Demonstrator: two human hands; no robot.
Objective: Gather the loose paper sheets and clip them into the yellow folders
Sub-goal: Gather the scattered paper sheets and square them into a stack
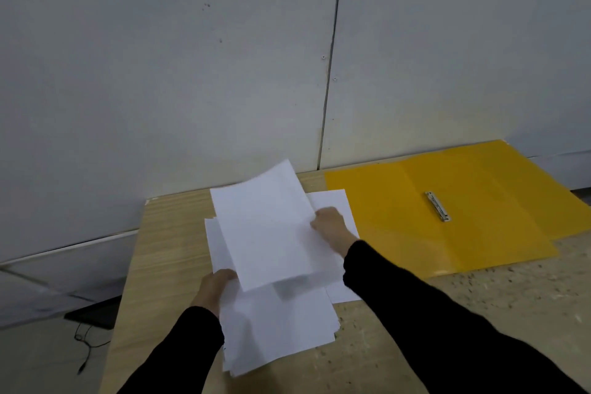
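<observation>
1. While the right hand (329, 224) pinches the lifted sheet (265, 227) by its right edge, the left hand (217, 288) grips the paper stack (278, 329) on the table (166, 249); the sheet should land square on top.
2. Head view, right side: the yellow folder (447, 217) lies open, its clip (437, 206) bare. Tap the edges flush before carrying the stack across.

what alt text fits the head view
The right hand lifts a white sheet above a paper stack that the left hand grips, on a wooden table. An open yellow folder with a metal clip lies to the right.
</observation>
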